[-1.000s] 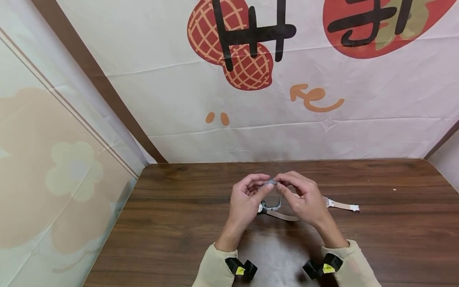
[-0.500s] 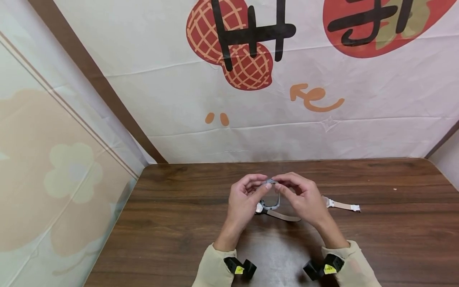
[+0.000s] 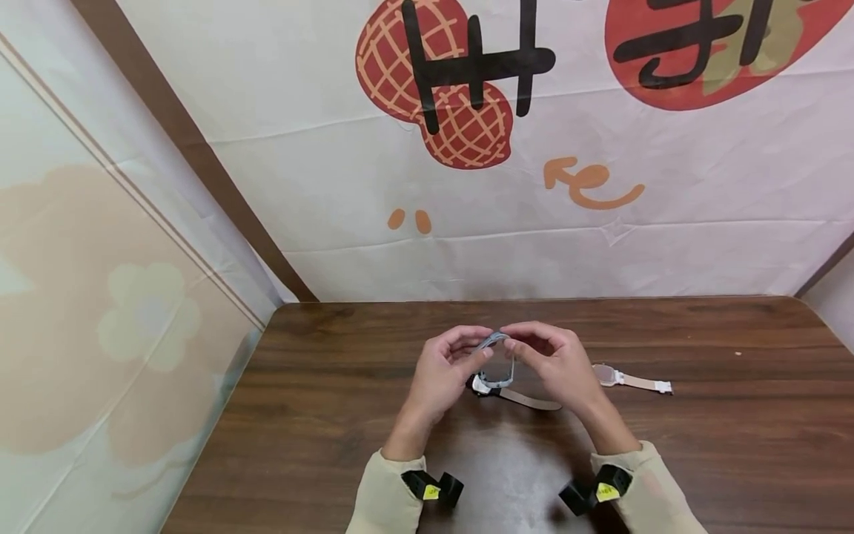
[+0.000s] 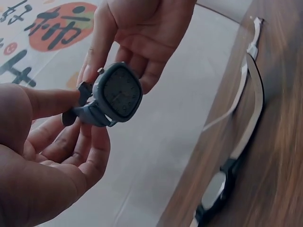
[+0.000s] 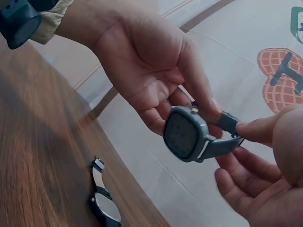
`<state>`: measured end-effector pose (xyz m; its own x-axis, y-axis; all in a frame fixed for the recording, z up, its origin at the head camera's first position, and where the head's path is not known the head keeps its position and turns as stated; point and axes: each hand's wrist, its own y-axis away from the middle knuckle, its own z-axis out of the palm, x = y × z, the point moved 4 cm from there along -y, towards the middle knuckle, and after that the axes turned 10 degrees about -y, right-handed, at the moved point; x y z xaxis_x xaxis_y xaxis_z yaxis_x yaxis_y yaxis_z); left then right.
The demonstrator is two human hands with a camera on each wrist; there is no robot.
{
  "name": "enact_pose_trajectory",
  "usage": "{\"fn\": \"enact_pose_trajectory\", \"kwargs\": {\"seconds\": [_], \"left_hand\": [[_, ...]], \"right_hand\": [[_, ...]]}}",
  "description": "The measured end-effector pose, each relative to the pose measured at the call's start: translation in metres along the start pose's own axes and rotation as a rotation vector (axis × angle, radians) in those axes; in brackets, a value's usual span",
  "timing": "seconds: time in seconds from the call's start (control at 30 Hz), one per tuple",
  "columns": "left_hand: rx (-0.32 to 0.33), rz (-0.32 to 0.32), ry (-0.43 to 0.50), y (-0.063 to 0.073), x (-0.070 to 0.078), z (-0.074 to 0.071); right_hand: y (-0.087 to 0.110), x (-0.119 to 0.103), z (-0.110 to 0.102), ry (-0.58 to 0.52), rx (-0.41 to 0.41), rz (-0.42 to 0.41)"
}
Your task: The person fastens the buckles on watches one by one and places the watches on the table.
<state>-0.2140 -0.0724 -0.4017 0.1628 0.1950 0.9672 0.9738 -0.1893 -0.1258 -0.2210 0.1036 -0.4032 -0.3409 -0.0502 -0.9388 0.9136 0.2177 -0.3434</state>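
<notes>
A blue-grey wristwatch [image 4: 122,92] with a rounded square dial hangs between both hands over the table, its strap bent into a loop. My left hand [image 3: 437,374] pinches one part of the strap [image 5: 222,147] between thumb and fingers. From the other side, my right hand [image 3: 563,367] pinches the strap near its other end, thumb close to the left thumb. In the right wrist view the watch case [image 5: 185,135] faces the camera below the right hand [image 5: 142,61]. Fingers partly hide where the strap ends meet.
Beneath the hands a black-cased watch [image 3: 530,400] with a pale strap lining lies on the wooden table [image 3: 320,415]. A white watch [image 3: 640,383] with a beige strap lies to its right, partly behind the right hand. A printed cloth [image 3: 333,185] hangs behind the table.
Both hands have shifted slightly left, the left hand more so. The strap loop between them shows wider, and more of the white watch is visible.
</notes>
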Motion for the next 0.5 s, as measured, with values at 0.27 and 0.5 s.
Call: {"fn": "enact_pose_trajectory", "kwargs": {"seconds": [0.27,0.5], "left_hand": [[0.045,-0.057,-0.063,0.004,-0.012,-0.026],[0.068,-0.104,-0.077,0.01,-0.024,-0.05]], "right_hand": [[-0.013,0.009,0.021,0.017,-0.087,0.119],[-0.022,0.021,0.044,-0.041,-0.13,0.202]]}}
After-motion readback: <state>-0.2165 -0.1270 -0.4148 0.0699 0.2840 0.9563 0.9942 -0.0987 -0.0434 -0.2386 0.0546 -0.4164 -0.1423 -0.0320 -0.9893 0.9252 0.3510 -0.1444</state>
